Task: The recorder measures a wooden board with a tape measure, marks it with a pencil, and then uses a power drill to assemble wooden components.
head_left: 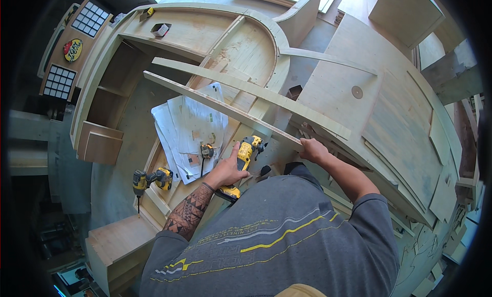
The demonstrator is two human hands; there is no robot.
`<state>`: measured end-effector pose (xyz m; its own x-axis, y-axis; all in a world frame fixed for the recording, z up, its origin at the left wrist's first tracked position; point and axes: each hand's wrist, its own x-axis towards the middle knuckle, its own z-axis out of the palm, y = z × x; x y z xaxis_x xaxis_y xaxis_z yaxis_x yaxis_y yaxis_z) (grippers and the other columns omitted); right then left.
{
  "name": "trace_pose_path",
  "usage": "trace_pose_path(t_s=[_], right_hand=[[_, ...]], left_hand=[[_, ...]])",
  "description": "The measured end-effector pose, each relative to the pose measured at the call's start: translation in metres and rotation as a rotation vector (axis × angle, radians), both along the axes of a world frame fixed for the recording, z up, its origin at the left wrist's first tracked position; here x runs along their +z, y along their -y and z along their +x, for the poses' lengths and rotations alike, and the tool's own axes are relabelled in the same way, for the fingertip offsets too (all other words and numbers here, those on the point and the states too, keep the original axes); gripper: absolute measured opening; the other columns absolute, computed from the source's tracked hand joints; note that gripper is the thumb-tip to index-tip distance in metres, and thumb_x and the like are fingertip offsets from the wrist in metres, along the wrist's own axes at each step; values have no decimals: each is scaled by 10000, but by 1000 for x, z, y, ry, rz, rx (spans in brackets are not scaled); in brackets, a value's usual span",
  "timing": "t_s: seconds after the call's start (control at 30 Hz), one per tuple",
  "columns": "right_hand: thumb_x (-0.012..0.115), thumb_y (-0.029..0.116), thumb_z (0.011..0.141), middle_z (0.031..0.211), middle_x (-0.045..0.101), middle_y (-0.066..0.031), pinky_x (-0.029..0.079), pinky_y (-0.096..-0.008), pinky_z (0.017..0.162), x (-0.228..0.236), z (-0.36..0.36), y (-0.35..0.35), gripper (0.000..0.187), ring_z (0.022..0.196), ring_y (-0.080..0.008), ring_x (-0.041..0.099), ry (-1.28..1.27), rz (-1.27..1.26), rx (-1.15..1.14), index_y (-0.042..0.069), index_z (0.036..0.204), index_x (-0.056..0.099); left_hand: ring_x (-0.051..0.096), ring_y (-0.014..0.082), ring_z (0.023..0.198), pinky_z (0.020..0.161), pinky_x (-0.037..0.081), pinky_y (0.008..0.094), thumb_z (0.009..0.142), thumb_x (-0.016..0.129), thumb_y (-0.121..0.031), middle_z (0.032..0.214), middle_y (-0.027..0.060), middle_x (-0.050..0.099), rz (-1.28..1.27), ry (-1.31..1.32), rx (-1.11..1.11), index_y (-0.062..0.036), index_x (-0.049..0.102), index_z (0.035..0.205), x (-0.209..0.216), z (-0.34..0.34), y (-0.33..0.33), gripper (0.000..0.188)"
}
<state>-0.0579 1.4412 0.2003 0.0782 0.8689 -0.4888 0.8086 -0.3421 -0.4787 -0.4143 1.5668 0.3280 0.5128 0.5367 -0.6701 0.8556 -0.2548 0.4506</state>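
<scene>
View from the head camera, looking down over the person's grey shirt at a plywood structure. The left hand (225,170), just left of centre, is clenched around the grip of a yellow-and-black cordless power tool (245,154), thumb raised along its body; the tool's head points toward the upper right, close beside the near end of a long wooden strip (220,106). The right hand (312,149), right of centre, grips that near end with fingers curled over the edge. The strip runs diagonally to the upper left of the frame, beside a second, wider strip (246,87). Beneath them lie white paper sheets (192,125). A second yellow cordless drill (151,180) rests at lower left, well apart from both hands. A small yellow tool (207,152) sits on the papers, near the left hand.
</scene>
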Motion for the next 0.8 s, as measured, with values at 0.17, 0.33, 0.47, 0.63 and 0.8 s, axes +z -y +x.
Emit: trace_pose_path(t_s=[0.17,0.33,0.47,0.63,0.8], right_hand=[[779,373,931,1084,763,-221,589,-562,857,7,3,0,417,1053,-441,738,28,17,99,107,1219,638],[739,456,978,1053,754,-235,571,-571,837,9,-3,0,465,1033,-461,730,-39,57,40,117,1254,581],[723,414,990,1015,740,-244,546,-594,820,-1,3,-4,412,1005,-487,714,-39,77,114,108,1211,558],[716,340,978,1020,730,-251,534,-602,816,-18,4,-14,363,1006,-503,700,-164,204,155,93,1181,542],[712,340,988,1062,734,-239,543,-598,829,-11,-7,-18,359,1027,-499,702,-161,146,135,88,1173,537]], left_hand=[[727,514,1108,1002,570,482,874,831,-355,1185,407,705,-14,32,3,-86,-38,1734,7,-1,-1,1252],[729,503,1104,997,569,473,867,842,-326,1207,392,707,-47,35,67,-79,-21,1734,16,-5,1,1248],[723,501,1130,1006,564,466,866,847,-314,1251,402,688,-1,91,52,-79,-19,1735,19,-5,1,1249],[716,501,1153,1025,557,468,868,849,-317,1292,415,666,0,78,60,-80,-16,1735,29,1,-1,1248],[730,494,1122,1007,567,472,873,844,-318,1258,404,686,-4,56,42,-67,-12,1732,35,3,0,1239]])
